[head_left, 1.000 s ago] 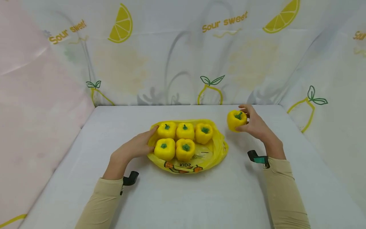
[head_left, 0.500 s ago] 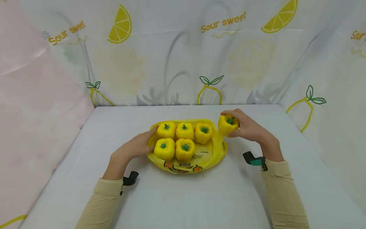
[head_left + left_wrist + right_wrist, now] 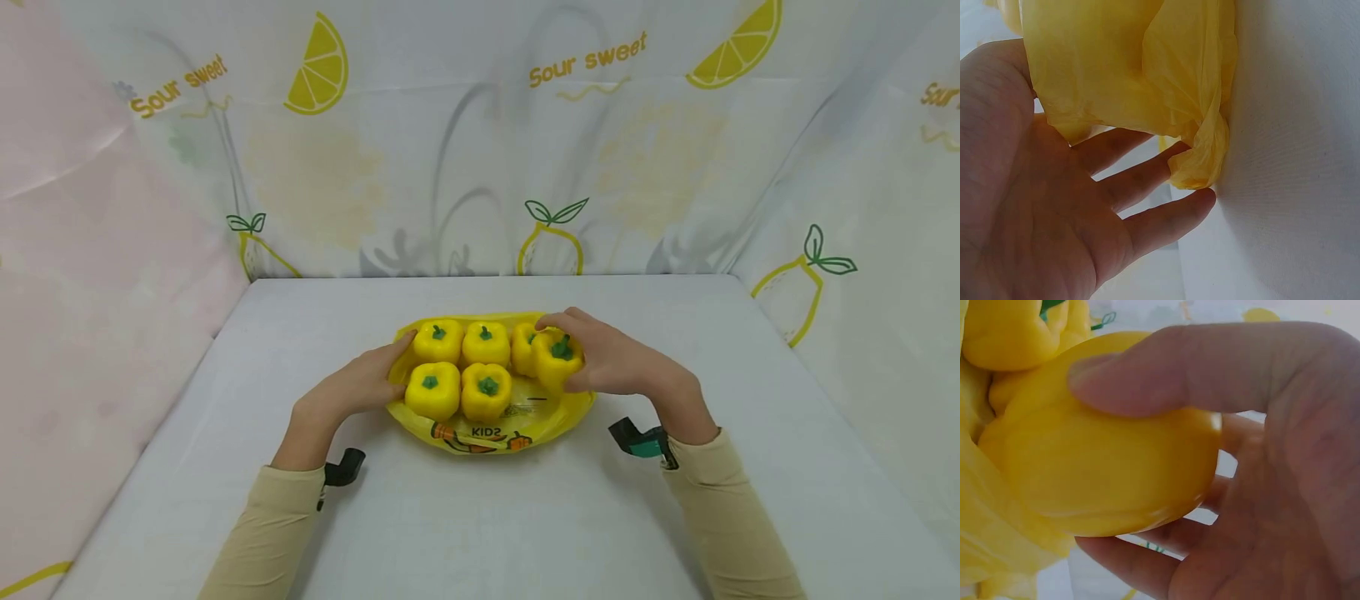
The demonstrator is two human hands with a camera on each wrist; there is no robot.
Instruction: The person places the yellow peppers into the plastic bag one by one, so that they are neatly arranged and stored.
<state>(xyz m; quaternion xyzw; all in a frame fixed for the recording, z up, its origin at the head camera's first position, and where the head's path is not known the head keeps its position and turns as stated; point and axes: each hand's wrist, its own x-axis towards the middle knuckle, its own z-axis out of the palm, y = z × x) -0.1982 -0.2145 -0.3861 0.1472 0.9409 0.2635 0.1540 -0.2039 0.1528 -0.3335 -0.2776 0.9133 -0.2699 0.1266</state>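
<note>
A yellow plastic bag [image 3: 551, 421] lies with its mouth spread, and several yellow bell peppers [image 3: 486, 392] with green stems sit inside it. My left hand [image 3: 352, 385] holds the bag's left rim. In the left wrist view, bag film hangs across the thumb and fingertips, partly hiding them. My right hand [image 3: 618, 357] grips another yellow bell pepper [image 3: 557, 360] over the bag's right side, thumb on one face and fingers around the other. This pepper partly covers the far-right pepper [image 3: 522, 348] and appears to touch it in the right wrist view.
The bag stands on a white table [image 3: 480, 525]. A white cloth [image 3: 420, 167] printed with lemons hangs behind it, and pinkish cloth [image 3: 97, 250] hangs at the left. Both wrists carry a small black camera mount [image 3: 345, 467].
My right hand has carried its bell pepper leftward and slightly nearer, from beside the bag to over its right part. The left hand has stayed at the rim.
</note>
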